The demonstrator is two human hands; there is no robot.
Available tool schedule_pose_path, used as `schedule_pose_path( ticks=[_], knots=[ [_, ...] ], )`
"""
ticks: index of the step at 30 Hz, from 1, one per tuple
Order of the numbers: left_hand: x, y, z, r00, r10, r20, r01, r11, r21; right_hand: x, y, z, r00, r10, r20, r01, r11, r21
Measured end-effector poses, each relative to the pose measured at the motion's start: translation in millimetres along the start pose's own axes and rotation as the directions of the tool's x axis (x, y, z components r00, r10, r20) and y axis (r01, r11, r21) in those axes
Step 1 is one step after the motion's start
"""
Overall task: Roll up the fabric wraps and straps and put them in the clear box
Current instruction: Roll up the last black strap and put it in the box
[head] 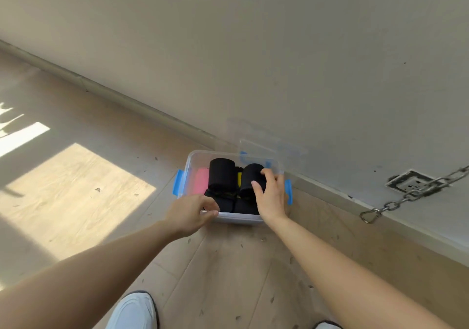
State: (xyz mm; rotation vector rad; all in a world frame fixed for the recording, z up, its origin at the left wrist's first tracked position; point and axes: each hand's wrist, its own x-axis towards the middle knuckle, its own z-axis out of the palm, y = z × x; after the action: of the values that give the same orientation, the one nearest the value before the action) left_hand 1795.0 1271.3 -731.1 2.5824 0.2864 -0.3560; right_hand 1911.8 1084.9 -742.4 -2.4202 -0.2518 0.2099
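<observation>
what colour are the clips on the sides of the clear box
Blue; the clips on the clear box show best in the head view.

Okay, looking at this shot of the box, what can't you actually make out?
All in the head view:
- Right roll: near side hidden by the right hand holding it.
- Yellow thing: only a sliver shows between the left roll and the right roll.
- Box floor: covered by what lies in it.
- Chain: upper end cut off by the right edge.
- Shoes: cut off by the bottom edge.
</observation>
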Motion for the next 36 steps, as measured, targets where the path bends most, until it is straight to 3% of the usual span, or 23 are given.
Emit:
schedule_pose_path(
  ticks=[4,7,9,12,17,20,24,26,31,36],
  knots=[
    [1.6,-5.0,9.2,0.998,-0.028,-0.056,0.025,0.999,-0.046,-0.3,4.9,-2.2,0.982,-0.135,0.132,0.151,0.981,-0.119],
    [3.8,-6.2,11.2,0.997,-0.036,-0.064,0.032,0.998,-0.062,6.7,7.1,-9.8,0.96,-0.215,0.178,0.269,0.878,-0.395],
    [3.8,-6.3,12.3,0.997,-0.032,-0.076,0.027,0.998,-0.063,13.7,7.6,-18.7,0.969,-0.217,0.119,0.244,0.768,-0.592],
    [3.6,-6.5,15.0,0.996,-0.024,-0.087,0.02,0.999,-0.048,21.5,8.1,-25.6,0.988,-0.152,0.014,0.12,0.718,-0.686],
    [4.8,-4.5,15.0,0.994,-0.014,-0.108,0.011,1.0,-0.028,26.0,2.2,-22.0,0.981,-0.18,0.074,0.188,0.774,-0.605],
    [6.4,-4.0,13.4,0.993,-0.004,-0.121,0.003,1.0,-0.009,31.9,8.7,-29.8,0.978,-0.187,0.092,0.208,0.864,-0.458],
    [7.8,-7.2,15.9,0.994,-0.007,-0.109,0.007,1.0,0.0,48.3,23.4,-52.9,0.969,-0.198,-0.147,0.149,0.946,-0.288],
    [8.4,-8.0,17.6,0.994,-0.012,-0.106,0.012,1.0,-0.004,57.7,29.1,-64.4,0.967,-0.175,-0.185,0.116,0.95,-0.29],
    [8.4,-5.9,14.8,0.993,0.005,-0.12,-0.007,1.0,-0.016,78.1,32.1,-77.9,0.985,-0.152,-0.085,0.123,0.952,-0.281],
    [3.3,-11.1,13.6,0.995,0.05,-0.081,-0.052,0.998,-0.023,90.1,23.8,-91.0,0.992,-0.114,0.045,0.123,0.902,-0.414]
  ],
)
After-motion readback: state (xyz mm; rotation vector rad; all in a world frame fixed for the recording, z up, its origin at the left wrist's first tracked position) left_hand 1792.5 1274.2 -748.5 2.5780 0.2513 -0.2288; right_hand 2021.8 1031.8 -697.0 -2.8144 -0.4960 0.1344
